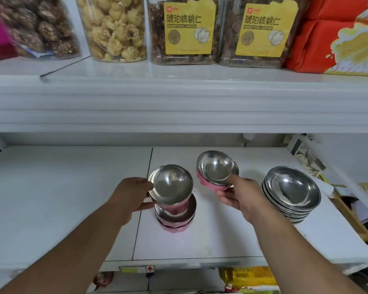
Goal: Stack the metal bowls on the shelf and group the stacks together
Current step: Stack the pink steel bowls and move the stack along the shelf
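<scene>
My left hand [129, 195]: grips a pink-sided bowl [170, 187], tilted atop the pink stack [175, 217].
My right hand [241, 197]: holds a second pink bowl [217, 169], right of that stack.
Steel stack [291, 193]: farther right, on the shelf [72, 198].

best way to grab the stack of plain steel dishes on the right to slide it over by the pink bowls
Take the stack of steel dishes low at its sides, probably from the front with both hands. The rims are thin and flared, so the top dish alone would likely lift off; holding the lower rims keeps the pile together.
</scene>
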`<state>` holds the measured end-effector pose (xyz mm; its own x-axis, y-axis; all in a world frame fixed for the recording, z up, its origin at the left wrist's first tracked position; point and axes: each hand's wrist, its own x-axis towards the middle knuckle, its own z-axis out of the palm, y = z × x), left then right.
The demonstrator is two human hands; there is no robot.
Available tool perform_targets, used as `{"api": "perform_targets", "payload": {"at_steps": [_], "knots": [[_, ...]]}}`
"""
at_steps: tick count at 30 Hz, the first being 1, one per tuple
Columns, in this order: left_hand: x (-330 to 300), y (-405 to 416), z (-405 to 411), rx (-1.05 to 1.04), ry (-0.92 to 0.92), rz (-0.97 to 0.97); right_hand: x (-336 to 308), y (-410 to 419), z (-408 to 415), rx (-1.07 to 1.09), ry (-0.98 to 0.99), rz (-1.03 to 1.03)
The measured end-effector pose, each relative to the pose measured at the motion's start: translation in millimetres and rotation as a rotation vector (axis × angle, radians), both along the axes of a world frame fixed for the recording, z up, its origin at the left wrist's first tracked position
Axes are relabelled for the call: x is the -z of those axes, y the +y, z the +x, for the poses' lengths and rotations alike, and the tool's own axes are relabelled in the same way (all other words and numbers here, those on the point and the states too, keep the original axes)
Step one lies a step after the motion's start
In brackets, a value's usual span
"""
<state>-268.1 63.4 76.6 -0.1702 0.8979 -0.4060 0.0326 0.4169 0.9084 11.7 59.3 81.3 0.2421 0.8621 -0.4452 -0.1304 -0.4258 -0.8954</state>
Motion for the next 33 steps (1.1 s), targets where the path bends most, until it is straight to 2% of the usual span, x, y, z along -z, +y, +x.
{"api": "perform_targets", "payload": {"at_steps": [8, 12, 26, 30, 33], "knots": [[9, -11, 17, 0.049, 0.215, -0.014, -18, -18, -18, -0.101, -0.013, 0.033], [14, -11, 17, 0.053, 0.256, -0.001, -21, -23, -28, -0.170, -0.029, 0.031], [31, -28, 6, -0.050, 0.045, -0.050, -21, -31, -66, -0.355, -0.111, -0.065], [42, -32, 4, -0.029, 0.023, -0.057, -15, -33, -67, -0.351, -0.122, -0.065], [50, -34, 4, -0.036, -0.050, -0.067, -6, -34, -61, -0.271, -0.139, -0.043]]}}
